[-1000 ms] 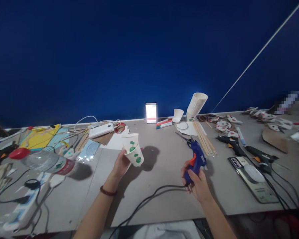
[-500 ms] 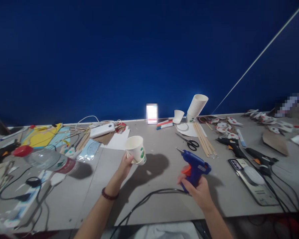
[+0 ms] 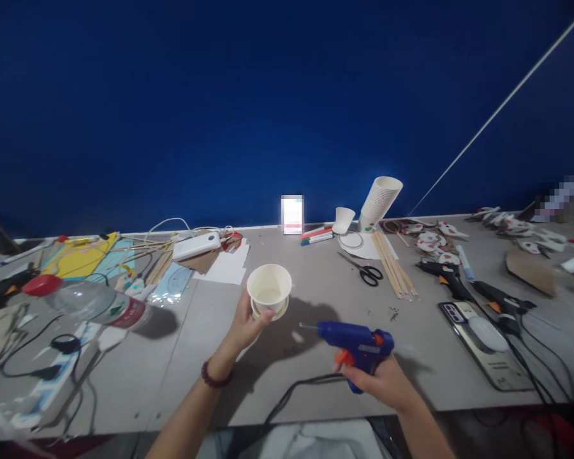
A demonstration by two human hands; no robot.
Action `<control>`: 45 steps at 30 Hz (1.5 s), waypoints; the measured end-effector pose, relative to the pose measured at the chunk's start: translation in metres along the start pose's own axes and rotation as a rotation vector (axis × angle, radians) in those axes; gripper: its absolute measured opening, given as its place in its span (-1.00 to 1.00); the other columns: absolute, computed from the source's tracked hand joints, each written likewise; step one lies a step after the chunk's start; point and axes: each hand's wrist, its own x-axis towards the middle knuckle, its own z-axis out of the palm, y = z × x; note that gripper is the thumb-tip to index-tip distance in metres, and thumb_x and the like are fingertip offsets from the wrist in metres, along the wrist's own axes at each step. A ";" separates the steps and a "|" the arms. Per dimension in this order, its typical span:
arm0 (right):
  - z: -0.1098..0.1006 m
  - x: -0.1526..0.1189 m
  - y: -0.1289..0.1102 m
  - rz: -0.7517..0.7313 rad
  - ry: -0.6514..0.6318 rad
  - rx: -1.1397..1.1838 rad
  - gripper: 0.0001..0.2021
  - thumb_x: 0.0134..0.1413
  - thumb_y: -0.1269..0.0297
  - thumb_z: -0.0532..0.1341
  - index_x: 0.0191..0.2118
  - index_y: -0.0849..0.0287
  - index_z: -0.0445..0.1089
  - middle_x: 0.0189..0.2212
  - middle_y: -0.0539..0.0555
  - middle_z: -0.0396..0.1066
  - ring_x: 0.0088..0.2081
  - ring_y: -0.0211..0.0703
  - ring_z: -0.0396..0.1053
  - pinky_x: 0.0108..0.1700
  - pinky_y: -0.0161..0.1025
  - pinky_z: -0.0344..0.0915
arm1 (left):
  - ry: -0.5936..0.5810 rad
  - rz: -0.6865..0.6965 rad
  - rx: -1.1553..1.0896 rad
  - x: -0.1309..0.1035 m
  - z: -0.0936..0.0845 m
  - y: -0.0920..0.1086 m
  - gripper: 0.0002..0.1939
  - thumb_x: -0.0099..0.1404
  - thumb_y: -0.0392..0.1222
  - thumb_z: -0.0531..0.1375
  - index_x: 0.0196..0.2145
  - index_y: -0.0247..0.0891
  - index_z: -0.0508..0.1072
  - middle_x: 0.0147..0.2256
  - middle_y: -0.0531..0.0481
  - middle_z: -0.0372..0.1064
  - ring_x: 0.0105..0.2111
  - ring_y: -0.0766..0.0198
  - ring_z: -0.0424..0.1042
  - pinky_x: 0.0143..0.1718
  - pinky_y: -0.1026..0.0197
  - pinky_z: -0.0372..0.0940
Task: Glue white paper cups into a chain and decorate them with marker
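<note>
left hand (image 3: 247, 329): grasping two paper cups (image 3: 270, 288), close together, above the table (image 3: 196, 319).
right hand (image 3: 387, 380): holding the blue glue gun (image 3: 354, 338), nozzle (image 3: 309, 326) toward the cups but apart.
cups: paired; whether already joined or this is left, i cannot tell.

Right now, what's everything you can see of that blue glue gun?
The blue glue gun looks plastic, with an orange trigger and a thin, metallic-looking nozzle. The right hand grips its handle, holding it roughly level above the table. The nozzle points left, apart from the paper cups. A black cord leads away from the handle.
</note>
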 end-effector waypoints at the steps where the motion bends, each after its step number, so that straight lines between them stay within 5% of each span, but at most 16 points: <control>1: -0.001 0.001 0.002 0.033 -0.011 -0.002 -0.57 -0.19 -0.13 0.49 -0.39 0.17 0.55 -0.45 0.16 0.60 -0.37 -0.04 0.54 -0.22 -0.10 0.52 | 0.008 0.013 0.013 0.000 0.000 0.000 -0.22 -0.06 0.21 0.47 0.06 -0.22 0.49 0.11 -0.27 0.44 0.15 -0.19 0.38 0.25 -0.16 0.22; 15: 0.008 0.011 0.000 0.089 0.029 0.045 -0.56 -0.19 -0.11 0.49 -0.33 0.17 0.55 -0.41 0.12 0.58 -0.37 -0.08 0.52 -0.25 -0.18 0.51 | 0.047 0.042 0.033 -0.003 0.003 0.006 -0.14 -0.03 0.31 0.41 0.12 -0.25 0.43 -0.06 -0.27 0.53 -0.03 -0.15 0.50 0.07 -0.12 0.36; 23: 0.010 0.018 0.000 0.017 -0.086 -0.066 -0.55 -0.04 -0.20 0.36 -0.29 0.14 0.59 -0.43 0.11 0.55 -0.44 -0.16 0.44 -0.34 -0.25 0.47 | 0.085 0.067 0.057 -0.006 0.002 0.003 -0.16 -0.01 0.26 0.42 0.12 -0.26 0.43 -0.08 -0.27 0.52 -0.04 -0.15 0.50 0.09 -0.16 0.35; 35: 0.016 0.028 -0.040 -0.111 -0.194 -0.475 -0.65 0.11 0.00 0.19 -0.28 0.16 0.58 -0.35 0.17 0.61 -0.33 0.01 0.56 -0.22 -0.15 0.50 | 0.083 0.070 0.088 -0.009 0.002 0.000 -0.24 0.01 0.21 0.43 0.08 -0.24 0.46 -0.01 -0.28 0.49 0.05 -0.19 0.45 0.19 -0.20 0.27; 40: 0.015 0.032 -0.055 -0.135 -0.186 -0.639 -0.66 0.12 0.02 0.19 -0.22 0.16 0.56 -0.25 0.21 0.62 -0.26 0.05 0.57 -0.16 -0.14 0.47 | 0.017 0.212 0.165 -0.007 0.001 -0.001 -0.40 0.09 0.08 0.42 0.02 -0.23 0.48 -0.02 -0.27 0.47 0.02 -0.14 0.46 0.15 -0.18 0.30; 45: 0.016 0.034 -0.081 -0.210 -0.216 -0.788 -0.73 0.17 0.12 0.17 -0.24 0.15 0.56 -0.32 0.15 0.59 -0.27 -0.01 0.54 -0.20 -0.21 0.42 | -0.012 0.276 0.199 -0.005 0.000 -0.007 -0.33 0.12 0.14 0.38 0.09 -0.27 0.43 0.01 -0.27 0.47 0.04 -0.12 0.46 0.14 -0.17 0.32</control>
